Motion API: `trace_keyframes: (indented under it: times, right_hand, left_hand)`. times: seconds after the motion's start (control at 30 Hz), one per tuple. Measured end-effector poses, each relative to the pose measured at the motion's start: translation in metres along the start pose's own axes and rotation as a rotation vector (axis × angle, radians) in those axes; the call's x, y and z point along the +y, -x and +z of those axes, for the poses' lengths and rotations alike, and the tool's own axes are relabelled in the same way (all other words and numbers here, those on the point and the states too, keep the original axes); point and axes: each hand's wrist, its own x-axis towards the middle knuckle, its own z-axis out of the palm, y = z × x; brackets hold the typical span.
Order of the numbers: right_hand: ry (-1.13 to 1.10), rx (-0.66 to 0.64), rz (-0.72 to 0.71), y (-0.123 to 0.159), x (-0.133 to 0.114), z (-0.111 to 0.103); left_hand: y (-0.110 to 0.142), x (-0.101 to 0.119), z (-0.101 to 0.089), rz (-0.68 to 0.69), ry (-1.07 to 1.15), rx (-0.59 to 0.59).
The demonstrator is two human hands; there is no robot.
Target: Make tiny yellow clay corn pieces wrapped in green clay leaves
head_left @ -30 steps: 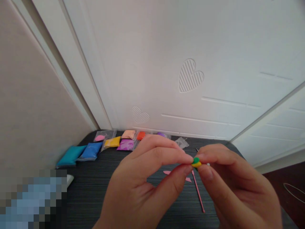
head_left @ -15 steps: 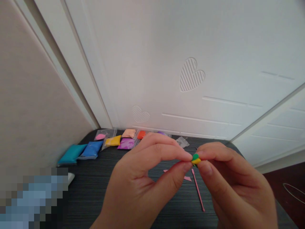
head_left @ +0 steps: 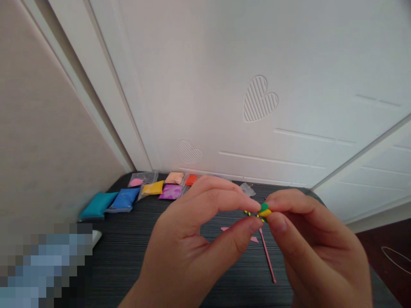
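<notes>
A small piece of green and yellow modelling clay (head_left: pixel 265 212) is pinched between the thumb and index finger of my right hand (head_left: pixel 317 248). At its left side is my left hand (head_left: pixel 195 239), its thumb and index fingertip a little apart, the index tip touching or almost touching the green part. Through that gap, small yellow and green bits (head_left: pixel 247 212) show on the dark table (head_left: pixel 122 261). Below the fingers lies a thin pink modelling tool (head_left: pixel 267 256). A flatter pink tool (head_left: pixel 225 229) lies partly hidden behind my left thumb.
Packets of coloured clay line the table's back left: teal (head_left: pixel 98 205), blue (head_left: pixel 124 199), yellow (head_left: pixel 153 188), purple (head_left: pixel 171 191), peach (head_left: pixel 175 178) and orange (head_left: pixel 191 179). A clear bag (head_left: pixel 247 189) lies behind my hands. A white panel (head_left: pixel 205 85) rises at the back.
My left thumb has come away from the index finger, opening a gap where the bits on the table now show. The clay stays in my right fingers, almost in place.
</notes>
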Motion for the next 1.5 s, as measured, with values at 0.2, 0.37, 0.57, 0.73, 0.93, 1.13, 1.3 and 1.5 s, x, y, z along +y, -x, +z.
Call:
trace_keyframes:
  times: [0.2, 0.37, 0.57, 0.73, 0.93, 1.13, 1.3, 1.5]
  right_hand:
    - [-0.012, -0.009, 0.006, 0.000, 0.000, 0.000]
    - [-0.010, 0.031, -0.011, 0.000, 0.002, -0.003]
    - [-0.033, -0.006, -0.022, -0.001, 0.001, -0.007]
    - [-0.027, -0.125, -0.017, -0.003, 0.000, -0.010]
    - [-0.024, -0.207, 0.036, -0.004, 0.000, -0.014]
    - [-0.041, -0.362, 0.129, -0.010, 0.003, -0.021]
    - [-0.041, -0.424, 0.206, -0.013, 0.003, -0.024]
    - [-0.100, -0.226, 0.111, -0.006, 0.004, -0.011]
  left_hand:
    - [-0.002, 0.001, 0.000, -0.043, 0.027, -0.005]
    - [-0.005, -0.008, 0.001, -0.122, 0.255, -0.060]
    - [-0.006, -0.020, 0.002, -0.239, 0.577, -0.220]
    - [-0.007, -0.022, 0.003, -0.332, 0.683, -0.309]
    - [-0.011, -0.022, 0.006, -0.400, 0.674, -0.332]
    - [-0.012, -0.024, 0.005, -0.412, 0.744, -0.398]
    - [-0.011, -0.023, 0.004, -0.428, 0.782, -0.429]
    - [-0.008, -0.027, 0.009, -0.550, 1.035, -0.386]
